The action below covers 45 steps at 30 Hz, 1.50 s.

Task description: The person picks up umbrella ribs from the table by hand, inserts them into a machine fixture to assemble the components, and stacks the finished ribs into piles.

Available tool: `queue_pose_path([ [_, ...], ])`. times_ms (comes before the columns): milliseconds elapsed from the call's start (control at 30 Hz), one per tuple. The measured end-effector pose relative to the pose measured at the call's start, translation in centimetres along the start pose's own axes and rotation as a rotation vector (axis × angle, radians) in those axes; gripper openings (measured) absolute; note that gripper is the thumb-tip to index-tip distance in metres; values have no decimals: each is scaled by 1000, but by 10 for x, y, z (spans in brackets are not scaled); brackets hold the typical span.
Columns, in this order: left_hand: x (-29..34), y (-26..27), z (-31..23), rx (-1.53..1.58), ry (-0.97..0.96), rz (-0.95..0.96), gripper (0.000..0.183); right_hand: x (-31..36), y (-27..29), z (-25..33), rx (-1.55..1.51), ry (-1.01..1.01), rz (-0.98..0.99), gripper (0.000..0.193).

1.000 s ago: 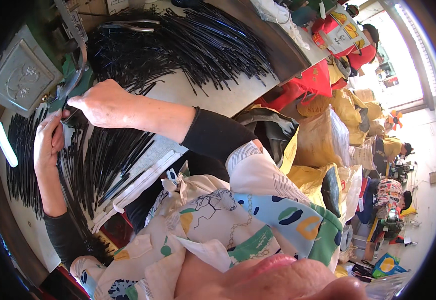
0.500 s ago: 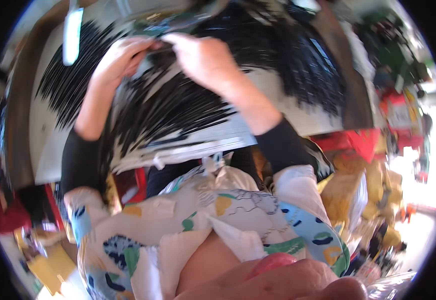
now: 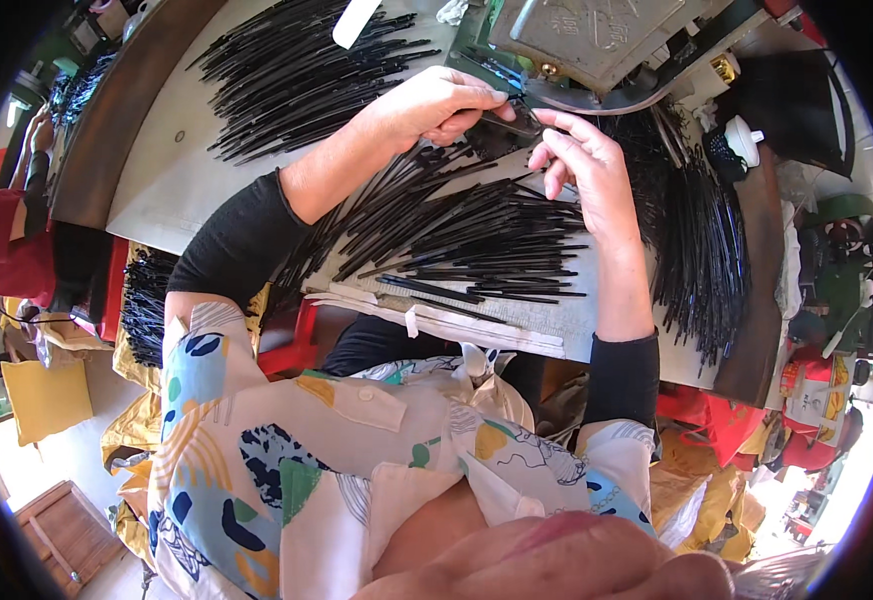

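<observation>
My left hand [image 3: 447, 105] is closed, thumb and forefinger pinching a small dark piece at the machine's front edge; the hand mostly covers the piece. To its right, my right hand [image 3: 587, 165] has its fingers bent and apart. Its forefinger tip is close to that dark piece, and I cannot make out whether it touches. Below both hands lies a fanned pile of thin black strips [image 3: 497, 235]. Another thick pile of black strips [image 3: 297, 80] spreads beyond my left forearm, and a long bundle [image 3: 702, 260] hangs toward the right edge of the table.
A machine with a grey metal cover [image 3: 607, 35] and green base stands at the far side. White bars [image 3: 447, 320] line the table's near edge, and a brown raised rim [image 3: 122, 120] bounds its left. At far left another person's hand [image 3: 42, 130] is by more dark strips.
The view has swung, so the machine shows more fully and both hands appear farther right. My right hand's fingers, pressed near my left hand earlier, are now spread apart from it.
</observation>
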<state>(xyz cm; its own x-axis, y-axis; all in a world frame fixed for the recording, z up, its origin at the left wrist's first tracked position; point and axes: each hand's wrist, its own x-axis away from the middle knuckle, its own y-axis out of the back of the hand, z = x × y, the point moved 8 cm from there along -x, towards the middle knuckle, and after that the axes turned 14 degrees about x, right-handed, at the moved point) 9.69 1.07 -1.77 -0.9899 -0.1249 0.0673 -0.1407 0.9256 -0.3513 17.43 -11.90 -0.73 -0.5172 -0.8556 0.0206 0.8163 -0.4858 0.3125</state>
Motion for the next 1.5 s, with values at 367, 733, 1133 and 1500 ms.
queue_pose_path([
  [367, 1, -18, 5, -124, 39, 43, 27, -8, 29, -30, -570, -21, -96, 25],
  [733, 4, -25, 9, -270, -39, 120, 33, -6, 6, -30, -358, -49, -146, 25],
  [1133, 2, -28, 12, -264, 63, 19, 41, 1, 44, -32, -649, 113, -420, 22],
  [1500, -3, -19, 19, -299, 61, -4, 32, -5, 38, -30, -672, 72, -356, 20],
])
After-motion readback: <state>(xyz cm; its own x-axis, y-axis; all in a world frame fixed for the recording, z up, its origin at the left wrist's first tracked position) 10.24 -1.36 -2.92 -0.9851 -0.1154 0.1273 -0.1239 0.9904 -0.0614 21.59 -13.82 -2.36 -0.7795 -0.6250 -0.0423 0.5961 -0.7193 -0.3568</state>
